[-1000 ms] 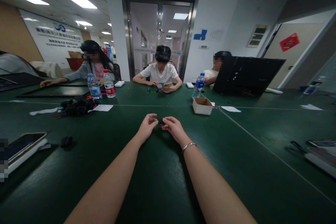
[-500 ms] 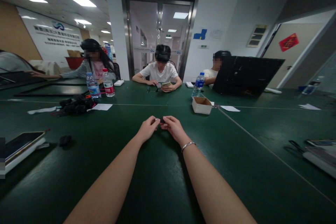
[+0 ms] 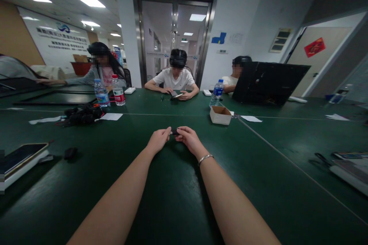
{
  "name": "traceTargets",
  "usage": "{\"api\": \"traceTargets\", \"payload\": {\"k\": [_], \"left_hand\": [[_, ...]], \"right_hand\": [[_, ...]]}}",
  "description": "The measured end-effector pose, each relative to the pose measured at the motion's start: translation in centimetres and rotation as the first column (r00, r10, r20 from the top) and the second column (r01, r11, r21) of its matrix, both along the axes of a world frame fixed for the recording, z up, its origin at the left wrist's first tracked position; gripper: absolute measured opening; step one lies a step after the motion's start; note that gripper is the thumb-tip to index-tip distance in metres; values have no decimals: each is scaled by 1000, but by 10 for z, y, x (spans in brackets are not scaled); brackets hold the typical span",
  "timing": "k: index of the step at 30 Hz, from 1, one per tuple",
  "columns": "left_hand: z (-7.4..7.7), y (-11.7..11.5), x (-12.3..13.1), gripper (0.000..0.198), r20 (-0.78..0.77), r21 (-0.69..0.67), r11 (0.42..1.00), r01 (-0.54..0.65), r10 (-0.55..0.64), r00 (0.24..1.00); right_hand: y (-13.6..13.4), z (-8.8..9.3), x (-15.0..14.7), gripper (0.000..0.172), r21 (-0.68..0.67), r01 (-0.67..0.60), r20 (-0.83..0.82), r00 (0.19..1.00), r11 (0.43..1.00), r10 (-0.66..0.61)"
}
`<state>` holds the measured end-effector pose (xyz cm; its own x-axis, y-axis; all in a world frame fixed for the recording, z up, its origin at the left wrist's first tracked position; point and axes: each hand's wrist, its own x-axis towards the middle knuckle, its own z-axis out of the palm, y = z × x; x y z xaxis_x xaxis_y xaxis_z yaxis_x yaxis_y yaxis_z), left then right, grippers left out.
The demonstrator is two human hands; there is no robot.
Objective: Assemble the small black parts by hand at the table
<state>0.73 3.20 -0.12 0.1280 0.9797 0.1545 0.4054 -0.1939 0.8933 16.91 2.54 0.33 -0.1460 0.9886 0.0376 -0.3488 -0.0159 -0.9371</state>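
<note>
Over the last second the left hand and right hand have hardly shifted. They stay fingertip to fingertip over the middle of the dark green bench, so the handling goes on in place. Each grip is pinched on the small black object held between them, just above the bench.

Farther right stands an open brown cardboard box; its contents are hidden. Three clear plastic water bottles stand far off, capped and partly full.
</note>
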Motion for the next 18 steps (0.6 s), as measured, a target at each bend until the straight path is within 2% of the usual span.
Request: {"api": "traceTargets", "payload": {"k": [6,10,15,18], "left_hand": [[0,1,-3,29,151,-21,996,87,-83,985],[-5,3,-5,31,80,-18,998,64,-63,995],[-9,3,-3,33,42,75,994,83,-86,995],[-9,4,-3,37,-1,64,996,63,-63,998]], "right_hand": [[2,-2,2,21,-20,25,-12,1000,999,-25],[3,-4,2,21,-12,19,15,1000,1000,-19],[2,-3,1,22,-1,23,4,1000,1000,-23],[0,-2,0,23,15,3,17,1000,1000,-3]]}}
